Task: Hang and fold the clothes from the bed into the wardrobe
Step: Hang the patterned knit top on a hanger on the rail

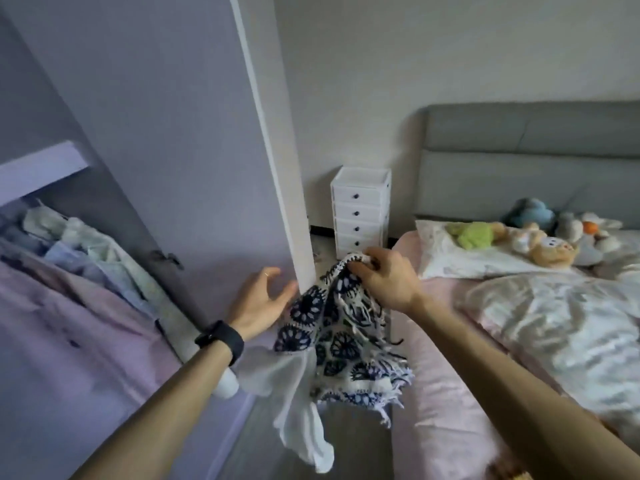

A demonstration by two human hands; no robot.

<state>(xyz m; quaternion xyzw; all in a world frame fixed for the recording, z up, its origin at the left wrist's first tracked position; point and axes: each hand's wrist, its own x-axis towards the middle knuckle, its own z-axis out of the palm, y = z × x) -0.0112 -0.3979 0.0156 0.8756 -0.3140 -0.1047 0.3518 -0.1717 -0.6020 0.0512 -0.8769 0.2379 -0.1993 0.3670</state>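
Note:
My right hand (384, 278) grips the top edge of a navy-and-white crocheted garment (339, 337) with fringes, which hangs in the gap between wardrobe and bed. A white sleeve or lining (294, 386) dangles below it. My left hand (261, 299), with a black watch on the wrist, is open with spread fingers just left of the garment, close to the edge of the wardrobe door (277, 140). The open wardrobe (45, 168) at left shows hanging pastel clothes (90, 258). The bed (443, 393) with a pink sheet lies at right.
A small white drawer tower (360, 213) stands against the wall between wardrobe and bed. A pillow (446, 254), several plush toys (540, 237) and a rumpled white duvet (568, 327) lie on the bed below a grey headboard (533, 150). The floor strip is narrow.

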